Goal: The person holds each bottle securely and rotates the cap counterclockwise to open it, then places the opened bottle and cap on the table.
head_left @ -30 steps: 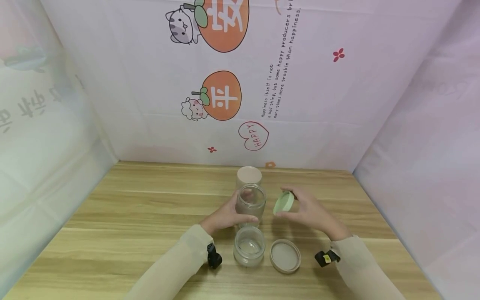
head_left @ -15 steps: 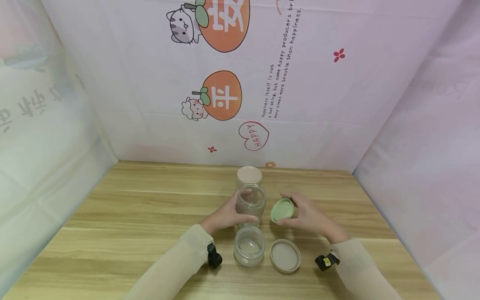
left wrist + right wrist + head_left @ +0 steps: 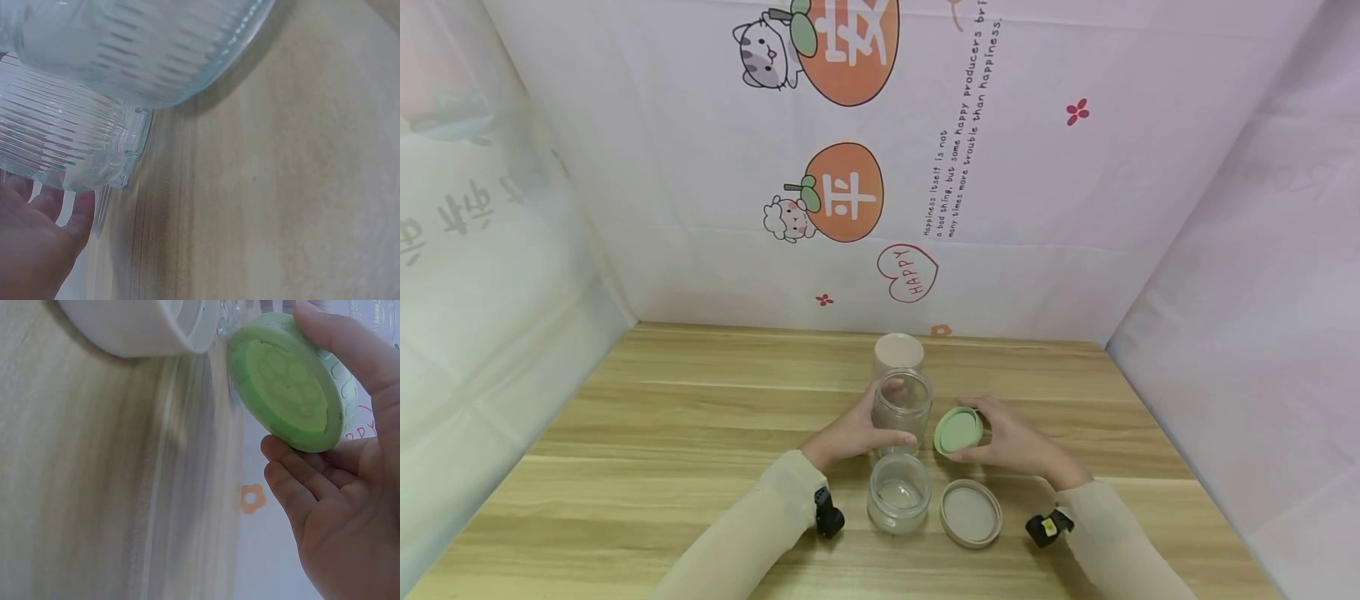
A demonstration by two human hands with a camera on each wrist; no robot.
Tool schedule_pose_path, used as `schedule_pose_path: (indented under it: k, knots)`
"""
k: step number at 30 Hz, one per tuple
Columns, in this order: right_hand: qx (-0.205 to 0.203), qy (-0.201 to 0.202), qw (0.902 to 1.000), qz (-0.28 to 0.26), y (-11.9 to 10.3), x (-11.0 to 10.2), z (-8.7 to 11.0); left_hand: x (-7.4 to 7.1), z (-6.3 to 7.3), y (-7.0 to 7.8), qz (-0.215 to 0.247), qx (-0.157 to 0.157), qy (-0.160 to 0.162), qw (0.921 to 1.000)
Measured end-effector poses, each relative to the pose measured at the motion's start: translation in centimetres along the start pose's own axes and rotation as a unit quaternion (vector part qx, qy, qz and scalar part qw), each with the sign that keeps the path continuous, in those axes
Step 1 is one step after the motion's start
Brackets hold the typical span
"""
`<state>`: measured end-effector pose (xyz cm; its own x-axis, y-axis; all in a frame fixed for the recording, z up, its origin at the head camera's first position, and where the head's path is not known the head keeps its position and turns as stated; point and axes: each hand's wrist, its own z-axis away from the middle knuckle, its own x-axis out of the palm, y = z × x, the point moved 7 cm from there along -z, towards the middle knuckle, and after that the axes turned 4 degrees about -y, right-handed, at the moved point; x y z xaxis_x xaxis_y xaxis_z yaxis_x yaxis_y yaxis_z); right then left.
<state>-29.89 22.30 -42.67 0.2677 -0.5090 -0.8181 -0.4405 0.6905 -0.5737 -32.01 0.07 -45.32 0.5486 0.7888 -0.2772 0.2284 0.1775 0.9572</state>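
My left hand (image 3: 857, 432) grips the side of a tall open glass jar (image 3: 904, 412), thumb in front and fingers behind. In the left wrist view part of that hand (image 3: 40, 231) shows beside ribbed glass (image 3: 69, 125). My right hand (image 3: 1011, 437) pinches a green lid (image 3: 958, 431) by its edge, just right of the tall jar. A raised paw print marks the lid (image 3: 287, 384) in the right wrist view, and the thumb and fingers hold opposite edges. The lid is tilted, and whether it touches the table cannot be told.
A short open glass jar (image 3: 898, 497) stands in front of the tall one. Right of it a beige lid (image 3: 970, 514) lies with its hollow side up. Behind, a jar with a pale lid (image 3: 898, 351) is partly hidden. Printed cloth walls (image 3: 1022, 283) enclose the wooden table (image 3: 737, 400).
My right hand has come down and slightly toward me with the green lid. The lid has turned from steeply tilted to flatter. The left hand and the jars have stayed put.
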Motion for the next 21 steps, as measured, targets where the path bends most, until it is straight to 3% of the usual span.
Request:
schedule_pose_path:
  k: [16, 21]
  knots:
    - [0.005, -0.015, 0.9992, -0.038, 0.8, 1.2, -0.1, 0.0, 0.1, 0.0, 0.006, 0.003, 0.002, 1.0000]
    - [-0.011, -0.017, 0.9997, -0.014, 1.1, 1.3, 0.1, 0.0, 0.1, 0.0, 0.006, 0.002, 0.001, 1.0000]
